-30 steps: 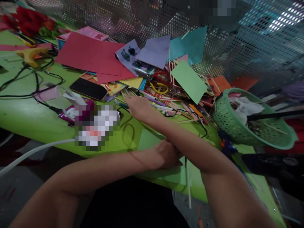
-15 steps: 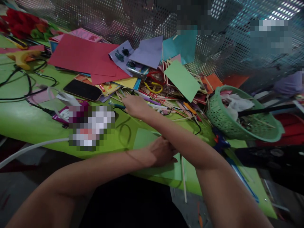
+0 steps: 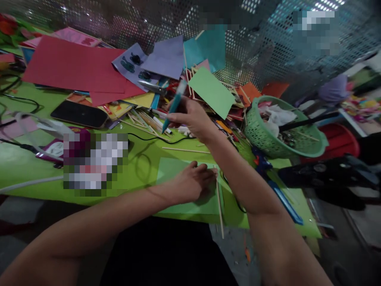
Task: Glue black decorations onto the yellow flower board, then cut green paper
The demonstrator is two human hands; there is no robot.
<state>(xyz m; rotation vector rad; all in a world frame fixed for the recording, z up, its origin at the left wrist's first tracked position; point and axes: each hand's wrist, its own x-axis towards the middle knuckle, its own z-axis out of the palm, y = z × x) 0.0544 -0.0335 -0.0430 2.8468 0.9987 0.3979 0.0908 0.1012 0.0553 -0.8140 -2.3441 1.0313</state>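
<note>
My right hand (image 3: 193, 117) is raised over the middle of the table, its fingers closed round a teal pen (image 3: 176, 104) that slants with its tip down to the left. Below it, my left hand (image 3: 195, 180) rests on a light green paper sheet (image 3: 166, 171), fingers curled. Its fingertips hold a thin wooden stick (image 3: 219, 202) down along the sheet's right side. The stick's lower end sticks out past the table's front edge. Another thin stick (image 3: 186, 150) lies just behind the sheet.
Scissors (image 3: 151, 87), coloured papers (image 3: 74, 67) and a pile of sticks fill the back. A black phone (image 3: 79, 114) lies left. To the right stand a green basket (image 3: 253, 127) and a blue glue gun (image 3: 262, 159). A black cord crosses the middle.
My right hand has lifted the teal pen from the table and drawn it back to the right. My left hand, hidden in part before, now shows on the sheet. The view has shifted right.
</note>
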